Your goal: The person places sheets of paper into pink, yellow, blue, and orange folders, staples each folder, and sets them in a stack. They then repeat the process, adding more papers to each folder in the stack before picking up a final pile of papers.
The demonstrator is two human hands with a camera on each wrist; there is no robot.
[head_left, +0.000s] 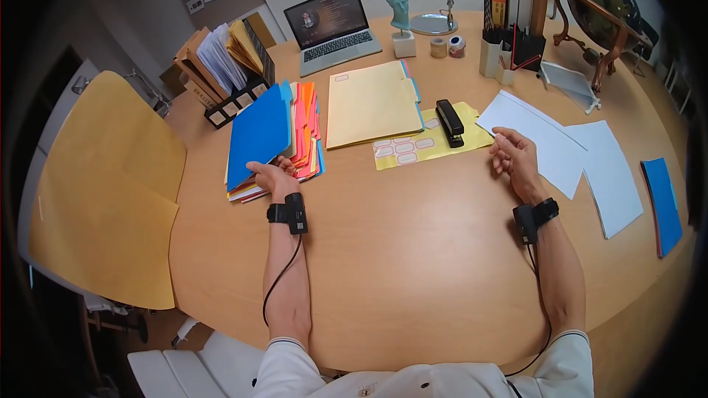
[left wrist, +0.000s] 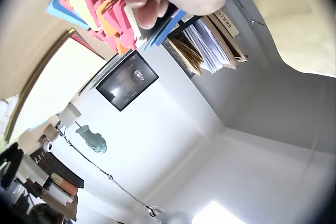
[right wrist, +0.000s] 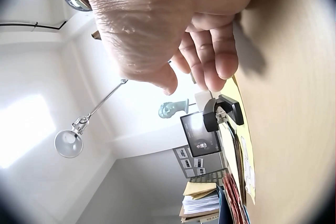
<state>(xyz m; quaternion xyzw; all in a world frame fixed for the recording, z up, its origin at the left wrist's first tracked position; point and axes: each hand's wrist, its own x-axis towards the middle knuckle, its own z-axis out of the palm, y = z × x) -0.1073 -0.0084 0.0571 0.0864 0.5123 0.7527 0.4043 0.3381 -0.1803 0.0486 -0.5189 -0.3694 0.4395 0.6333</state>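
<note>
At the left of the table a blue folder tops a stack of red, orange and yellow folders, fanned out on its right side. My left hand grips the blue folder at its near edge, thumb toward the top and fingers curled at the side. In the left wrist view those curled fingers lie against the folder edges. My right hand holds nothing, its fingers loosely bent near the white sheets and a yellow label sheet. A black stapler lies on the yellow sheet.
Cream folders lie mid-table. Behind stand a laptop, a teal bust, tape rolls and a lamp base. File holders flank the left; a globe and blue booklet are at right.
</note>
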